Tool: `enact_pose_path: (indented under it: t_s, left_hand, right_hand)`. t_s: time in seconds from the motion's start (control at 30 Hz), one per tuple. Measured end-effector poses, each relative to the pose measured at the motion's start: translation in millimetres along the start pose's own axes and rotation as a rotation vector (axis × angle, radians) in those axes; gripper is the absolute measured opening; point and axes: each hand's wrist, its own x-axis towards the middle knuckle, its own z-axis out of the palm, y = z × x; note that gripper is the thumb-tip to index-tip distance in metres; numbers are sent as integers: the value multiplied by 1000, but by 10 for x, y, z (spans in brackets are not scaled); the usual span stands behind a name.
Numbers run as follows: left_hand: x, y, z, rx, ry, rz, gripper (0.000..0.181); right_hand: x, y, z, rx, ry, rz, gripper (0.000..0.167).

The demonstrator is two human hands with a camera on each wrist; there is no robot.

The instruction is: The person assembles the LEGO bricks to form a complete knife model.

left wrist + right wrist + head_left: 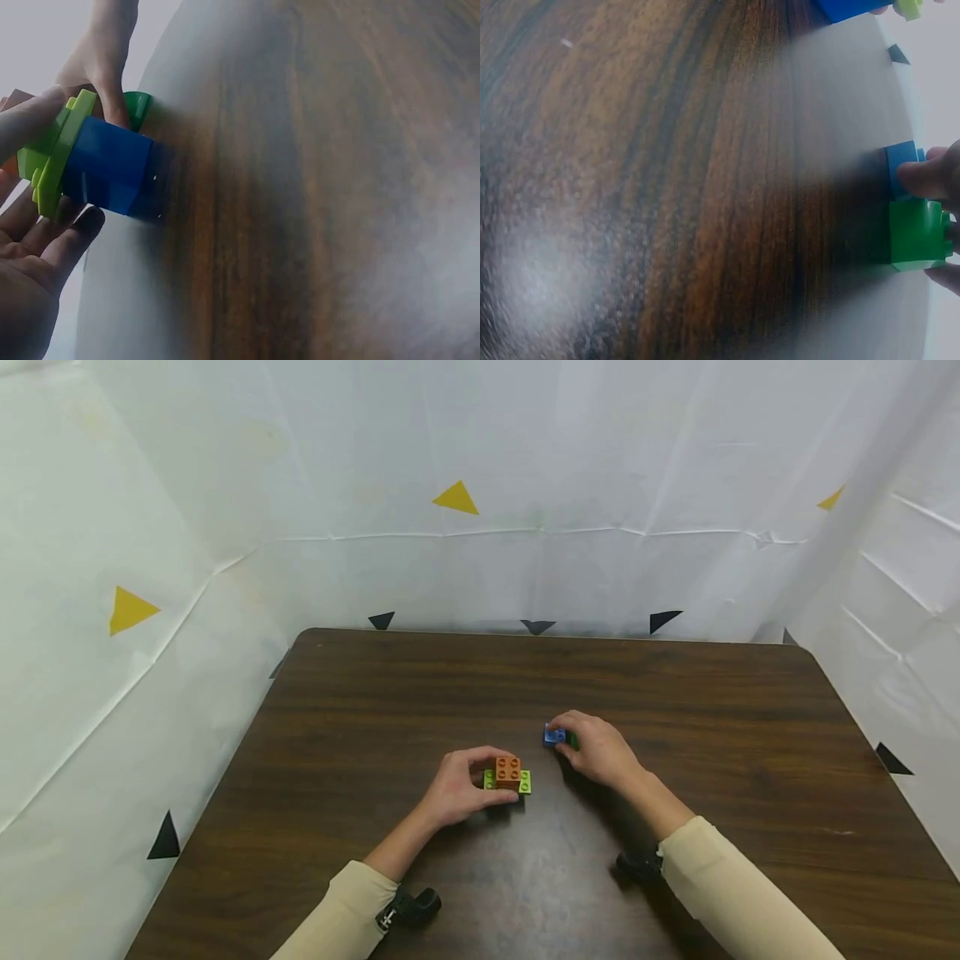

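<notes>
In the head view, the left hand grips a small stack between thumb and fingers: an orange block on top of a lime green piece. The left wrist view shows a blue block under the lime piece. Farther back and to the right, the right hand pinches a small blue block. Beside that block, in the right wrist view, is a green block, with the right hand's fingers against the blue one.
Both hands are over a dark brown wooden table. White sheeting with yellow and black triangles surrounds its back and sides. Dark wrist cameras are strapped at both cuffs.
</notes>
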Motion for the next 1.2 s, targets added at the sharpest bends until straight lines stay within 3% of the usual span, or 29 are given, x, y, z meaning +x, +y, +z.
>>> enact_pose_path:
  t_s: [0.3, 0.87, 1.2]
  left_hand:
    - [-4, 22, 6, 13, 24, 35, 44]
    - [-12, 27, 13, -43, 20, -18, 39]
    - [-84, 340, -38, -56, 5, 10, 38]
  right_hand:
    - [0, 30, 16, 6, -6, 13, 26]
    - [18, 3, -27, 46, -42, -3, 23]
    - [24, -149, -160, 132, -23, -36, 22]
